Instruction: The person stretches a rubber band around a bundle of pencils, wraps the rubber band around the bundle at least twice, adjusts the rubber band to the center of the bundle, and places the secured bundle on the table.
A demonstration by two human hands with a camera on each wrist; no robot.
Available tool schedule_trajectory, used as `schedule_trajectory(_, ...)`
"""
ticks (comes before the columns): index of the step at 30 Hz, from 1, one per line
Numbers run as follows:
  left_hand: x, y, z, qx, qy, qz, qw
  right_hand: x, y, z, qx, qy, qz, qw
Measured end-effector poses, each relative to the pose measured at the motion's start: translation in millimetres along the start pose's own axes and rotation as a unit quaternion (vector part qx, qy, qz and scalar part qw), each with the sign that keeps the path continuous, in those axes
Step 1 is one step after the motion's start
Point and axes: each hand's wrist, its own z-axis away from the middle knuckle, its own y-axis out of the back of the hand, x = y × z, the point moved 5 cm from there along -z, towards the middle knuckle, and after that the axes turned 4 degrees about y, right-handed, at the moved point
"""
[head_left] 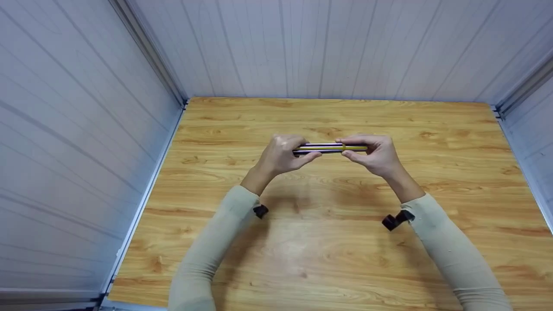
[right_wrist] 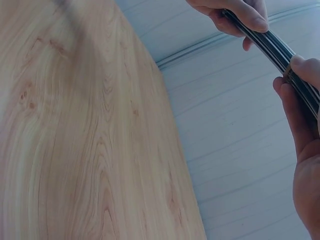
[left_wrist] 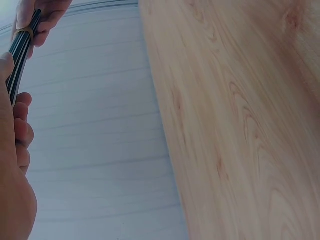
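A bundle of slim striped pencils, dark with a yellow one showing, is held level above the table. Around it, toward the right end, runs a yellowish rubber band. My left hand grips the left end between thumb and fingers. At the other end my right hand pinches the bundle, its thumb and fingertips close to the band. The left wrist view shows the pencils dark with pale stripes. Both ends are partly hidden by the hands.
A wood-grain table lies beneath the hands. Pale panelled walls stand at the back, left and right. Small black devices are strapped at the sleeved wrists.
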Motion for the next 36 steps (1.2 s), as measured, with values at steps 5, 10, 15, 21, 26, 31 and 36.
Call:
schedule_trajectory(5, 2.8, -3.2, -3.9, -0.024, -0.001, 0.018, 0.9996, 1.2, -3.5, 1.5, -0.012, -0.01, 0.009, 1.0)
schedule_trajectory(10, 4.8, -3.3, -6.5, -0.054, 0.002, 0.042, 0.9977, 1.2, -2.5, 4.6, -0.007, -0.013, 0.019, 1.0)
schedule_trajectory(15, 1.4, 2.3, -3.8, -0.049, 0.022, 0.067, 0.9963, -1.3, 3.8, 5.7, 0.006, -0.023, 0.008, 1.0)
schedule_trajectory(21, -4.9, 3.3, 0.2, -0.018, 0.08, 0.155, 0.9846, -1.7, 7.7, 7.1, 0.021, -0.038, -0.004, 0.999)
schedule_trajectory(26, -3.7, -2.1, 1.9, 0.002, 0.109, 0.228, 0.9675, -0.1, 2.6, 6.1, 0.013, -0.028, -0.006, 0.999)
schedule_trajectory(31, 1.3, -6.2, 1.7, 0.016, 0.099, 0.246, 0.9641, 2.3, -4.1, 5.5, -0.006, -0.03, -0.017, 0.999)
schedule_trajectory(36, 0.5, -6.5, 1.7, 0.02, 0.097, 0.256, 0.9616, 2.2, -5.5, 7.5, -0.018, -0.025, -0.014, 0.999)
